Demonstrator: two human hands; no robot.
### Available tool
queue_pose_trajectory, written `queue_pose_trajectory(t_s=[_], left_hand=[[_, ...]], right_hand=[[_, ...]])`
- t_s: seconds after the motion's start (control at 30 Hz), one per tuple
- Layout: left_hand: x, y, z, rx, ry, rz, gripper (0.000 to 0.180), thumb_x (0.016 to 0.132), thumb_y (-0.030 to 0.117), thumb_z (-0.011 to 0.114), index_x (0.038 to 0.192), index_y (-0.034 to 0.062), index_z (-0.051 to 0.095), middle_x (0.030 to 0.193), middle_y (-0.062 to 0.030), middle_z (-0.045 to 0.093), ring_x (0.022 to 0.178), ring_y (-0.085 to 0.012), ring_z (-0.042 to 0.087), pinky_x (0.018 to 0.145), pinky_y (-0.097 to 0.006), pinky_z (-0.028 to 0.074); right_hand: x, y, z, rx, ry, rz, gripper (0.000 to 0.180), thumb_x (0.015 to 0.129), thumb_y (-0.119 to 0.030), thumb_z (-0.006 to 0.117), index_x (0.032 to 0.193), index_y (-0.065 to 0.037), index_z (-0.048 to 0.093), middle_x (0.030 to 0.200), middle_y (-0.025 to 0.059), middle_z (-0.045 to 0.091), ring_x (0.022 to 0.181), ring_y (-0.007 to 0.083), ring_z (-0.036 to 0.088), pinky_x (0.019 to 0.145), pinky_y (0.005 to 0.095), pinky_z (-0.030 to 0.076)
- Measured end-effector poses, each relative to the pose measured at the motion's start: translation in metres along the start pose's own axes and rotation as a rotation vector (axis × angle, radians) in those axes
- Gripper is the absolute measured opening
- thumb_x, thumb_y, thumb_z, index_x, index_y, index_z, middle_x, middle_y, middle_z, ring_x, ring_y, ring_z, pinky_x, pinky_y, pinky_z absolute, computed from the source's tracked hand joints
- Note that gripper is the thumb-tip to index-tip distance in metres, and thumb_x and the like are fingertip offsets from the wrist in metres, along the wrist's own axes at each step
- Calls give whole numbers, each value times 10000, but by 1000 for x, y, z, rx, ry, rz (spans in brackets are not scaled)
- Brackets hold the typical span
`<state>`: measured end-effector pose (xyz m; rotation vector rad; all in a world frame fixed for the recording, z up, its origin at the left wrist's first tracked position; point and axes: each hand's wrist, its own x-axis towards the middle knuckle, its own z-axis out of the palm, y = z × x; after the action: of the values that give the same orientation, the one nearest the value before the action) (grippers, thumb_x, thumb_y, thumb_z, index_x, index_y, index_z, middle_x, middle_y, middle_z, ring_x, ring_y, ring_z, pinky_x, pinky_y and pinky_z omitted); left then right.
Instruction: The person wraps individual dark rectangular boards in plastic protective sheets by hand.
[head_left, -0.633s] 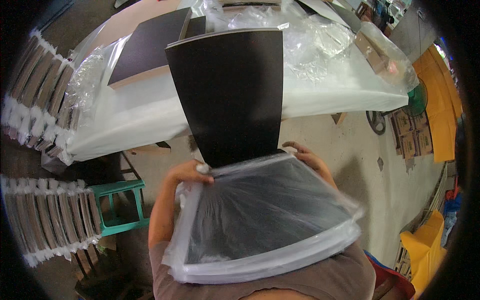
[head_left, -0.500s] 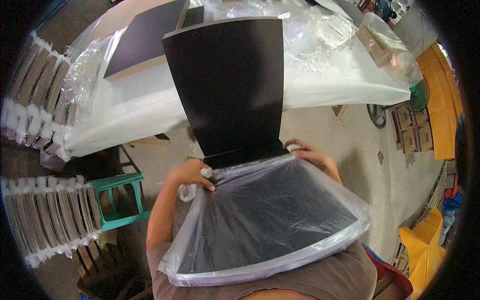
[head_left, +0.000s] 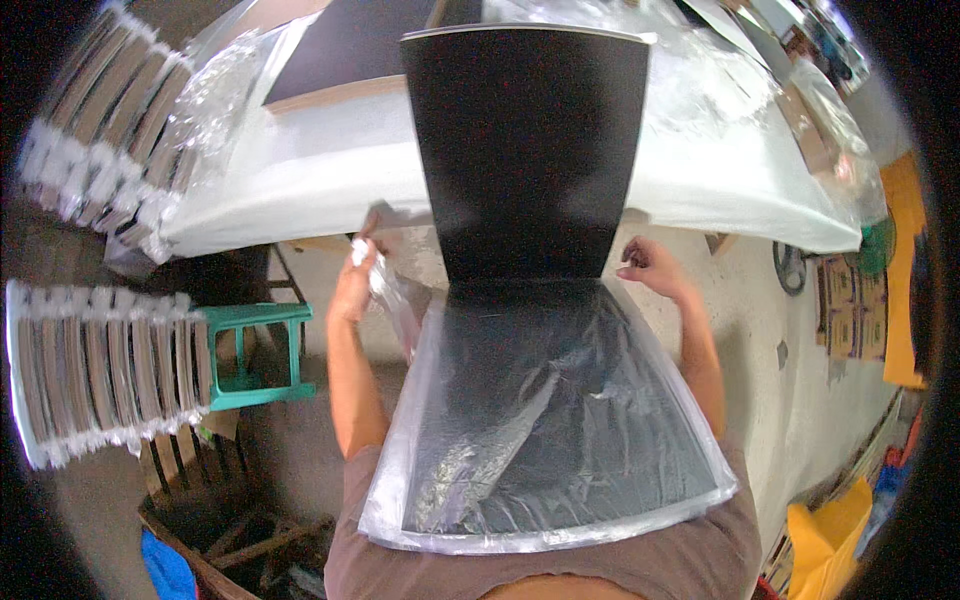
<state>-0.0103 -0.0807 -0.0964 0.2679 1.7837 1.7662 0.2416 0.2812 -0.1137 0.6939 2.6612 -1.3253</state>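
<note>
A large black panel stands up in front of me, its lower half inside a clear plastic bag that rests against my chest. My left hand is closed on the bag's left edge, pulling the film out to the side. Across the bag's mouth, my right hand pinches the film beside the panel's lower right edge. The panel's top leans toward the white table.
Another dark panel lies on the table among crumpled plastic. Stacks of wrapped panels stand at my left, beside a green stool. A basket sits low left. Boxes and yellow objects line the right.
Both hands have moved apart and upward along the bag's mouth. The bag now covers more of the panel, and the panel stands taller in view.
</note>
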Motion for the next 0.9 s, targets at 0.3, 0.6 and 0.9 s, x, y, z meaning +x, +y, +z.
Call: queue_pose_trajectory(t_s=[0.3, 0.6, 0.9], left_hand=[[-57, 149, 120, -513, -288, 482, 788, 703, 609, 416, 1323, 311, 31, 1324, -124, 242, 1182, -305, 277, 869, -395, 378], [-57, 109, 136, -504, -30, 309, 241, 719, 55, 642, 901, 47, 483, 830, -31, 562, 707, -102, 530, 623, -234, 432], [-62, 115, 141, -550, -157, 109, 445, 746, 127, 631, 1133, 45, 427, 993, -51, 528, 916, -143, 497, 765, -263, 394]], right_hand=[[-20, -265, 16, 320, 246, -872, 360, 650, -127, 709, 946, -49, 520, 801, 10, 528, 757, 83, 498, 654, 215, 390], [12, -235, 11, 546, 443, -482, 176, 800, -169, 553, 758, 1, 538, 593, 43, 526, 597, 69, 488, 533, 219, 383], [11, -247, 16, 590, 391, -709, 275, 671, -38, 669, 908, -29, 531, 806, 23, 571, 723, 98, 540, 683, 221, 428]])
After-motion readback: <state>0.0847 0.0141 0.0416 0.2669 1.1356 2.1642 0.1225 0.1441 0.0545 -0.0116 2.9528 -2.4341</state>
